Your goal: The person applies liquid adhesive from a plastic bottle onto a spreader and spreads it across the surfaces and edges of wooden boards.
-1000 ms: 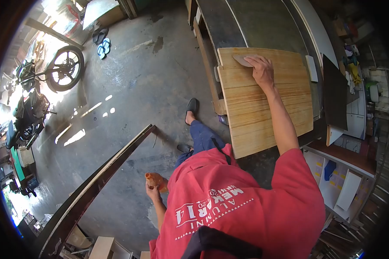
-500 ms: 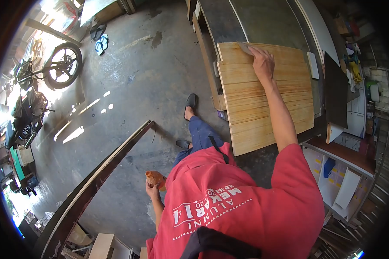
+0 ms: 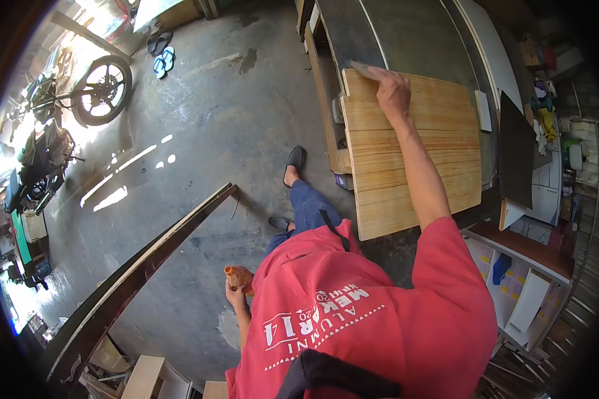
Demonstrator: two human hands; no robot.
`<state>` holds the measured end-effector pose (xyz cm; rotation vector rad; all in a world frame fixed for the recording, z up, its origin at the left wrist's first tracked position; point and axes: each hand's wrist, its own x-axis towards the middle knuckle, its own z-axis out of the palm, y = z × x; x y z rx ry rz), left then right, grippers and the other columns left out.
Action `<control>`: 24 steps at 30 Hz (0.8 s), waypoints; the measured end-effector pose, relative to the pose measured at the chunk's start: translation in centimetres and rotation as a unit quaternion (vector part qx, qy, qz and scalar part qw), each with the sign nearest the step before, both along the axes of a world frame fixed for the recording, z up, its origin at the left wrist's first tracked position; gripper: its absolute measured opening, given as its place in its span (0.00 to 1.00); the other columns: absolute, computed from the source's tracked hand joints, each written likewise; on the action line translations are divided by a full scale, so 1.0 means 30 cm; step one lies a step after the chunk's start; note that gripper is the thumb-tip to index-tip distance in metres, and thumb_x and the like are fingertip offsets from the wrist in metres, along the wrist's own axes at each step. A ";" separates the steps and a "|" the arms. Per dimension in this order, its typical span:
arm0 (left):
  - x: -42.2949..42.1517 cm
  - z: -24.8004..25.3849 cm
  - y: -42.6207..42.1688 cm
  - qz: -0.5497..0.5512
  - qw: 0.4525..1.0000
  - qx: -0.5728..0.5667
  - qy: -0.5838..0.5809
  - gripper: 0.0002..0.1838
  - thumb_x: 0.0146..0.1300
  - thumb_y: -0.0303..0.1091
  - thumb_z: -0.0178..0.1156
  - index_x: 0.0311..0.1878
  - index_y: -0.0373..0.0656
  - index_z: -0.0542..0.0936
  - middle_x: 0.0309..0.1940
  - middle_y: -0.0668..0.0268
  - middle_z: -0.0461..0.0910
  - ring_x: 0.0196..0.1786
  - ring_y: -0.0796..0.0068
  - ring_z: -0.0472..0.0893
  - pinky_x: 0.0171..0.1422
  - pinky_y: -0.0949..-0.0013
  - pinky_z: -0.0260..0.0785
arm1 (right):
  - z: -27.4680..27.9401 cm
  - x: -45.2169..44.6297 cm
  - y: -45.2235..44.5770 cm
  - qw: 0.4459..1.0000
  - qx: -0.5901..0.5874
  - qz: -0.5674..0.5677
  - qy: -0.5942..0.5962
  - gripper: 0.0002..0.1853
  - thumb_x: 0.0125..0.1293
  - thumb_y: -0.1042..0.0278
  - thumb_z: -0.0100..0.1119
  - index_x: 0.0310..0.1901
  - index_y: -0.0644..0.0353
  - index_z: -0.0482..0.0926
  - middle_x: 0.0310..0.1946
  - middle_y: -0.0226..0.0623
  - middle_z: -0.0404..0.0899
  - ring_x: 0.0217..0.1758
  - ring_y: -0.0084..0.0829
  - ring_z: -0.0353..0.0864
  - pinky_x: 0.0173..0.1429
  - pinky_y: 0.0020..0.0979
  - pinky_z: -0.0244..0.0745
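A light wooden panel (image 3: 419, 153) with streaked yellow grain lies on the dark workbench (image 3: 426, 40). At the panel's far left corner, my right hand (image 3: 394, 93) pinches a thin flat scraper-like piece (image 3: 363, 70), blurred, whose tip reaches past the far edge. My left hand (image 3: 235, 292) is low beside my body, its fingers wrapped round an orange-brown bottle-like container (image 3: 240, 278) with an open mouth. Part of the container is hidden behind my red shirt.
A long dark board (image 3: 146, 266) stands at my left. Beyond it is a motorcycle (image 3: 53, 133). Slippers (image 3: 164, 62) lie on the concrete floor. On the right are a dark sheet (image 3: 516, 153), a white block (image 3: 482, 110) and a cabinet (image 3: 526, 286) with shelves.
My right hand has moved left and a little farther away along the panel's far edge, with the flat piece in it. My left hand still holds the container low at my side.
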<state>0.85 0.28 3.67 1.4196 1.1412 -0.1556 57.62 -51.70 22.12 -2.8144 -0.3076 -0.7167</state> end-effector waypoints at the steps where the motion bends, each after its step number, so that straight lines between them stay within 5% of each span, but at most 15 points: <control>1: 0.000 -0.010 0.000 -0.004 1.000 0.016 0.014 0.42 0.47 0.10 0.61 0.71 0.39 0.69 0.59 0.62 0.80 0.60 0.66 0.81 0.65 0.64 0.73 | 0.007 0.008 -0.011 1.000 -0.002 0.003 0.000 0.17 0.66 0.76 0.54 0.52 0.50 0.87 0.51 0.30 0.87 0.57 0.35 0.83 0.56 0.39 0.71; 13: 0.043 -0.019 -0.014 -0.011 1.000 0.010 0.005 0.41 0.47 0.10 0.61 0.70 0.39 0.70 0.59 0.62 0.81 0.60 0.67 0.81 0.65 0.63 0.73 | 0.030 -0.048 0.006 0.998 -0.020 -0.012 0.059 0.18 0.66 0.76 0.51 0.51 0.51 0.87 0.49 0.32 0.88 0.56 0.38 0.83 0.58 0.40 0.71; 21: 0.048 -0.001 -0.001 -0.007 1.000 0.014 -0.019 0.41 0.47 0.09 0.61 0.69 0.39 0.71 0.58 0.63 0.81 0.59 0.67 0.82 0.65 0.63 0.73 | 0.049 -0.056 -0.175 0.991 -0.053 0.115 0.033 0.20 0.62 0.79 0.51 0.46 0.47 0.89 0.49 0.29 0.88 0.55 0.33 0.84 0.57 0.40 0.72; 24: 0.055 -0.005 0.000 0.001 1.000 0.013 -0.027 0.41 0.46 0.09 0.60 0.69 0.39 0.71 0.58 0.63 0.81 0.59 0.67 0.82 0.65 0.64 0.73 | 0.085 -0.051 -0.246 0.996 -0.054 0.040 0.064 0.19 0.61 0.79 0.52 0.45 0.48 0.89 0.49 0.28 0.88 0.56 0.33 0.83 0.58 0.40 0.72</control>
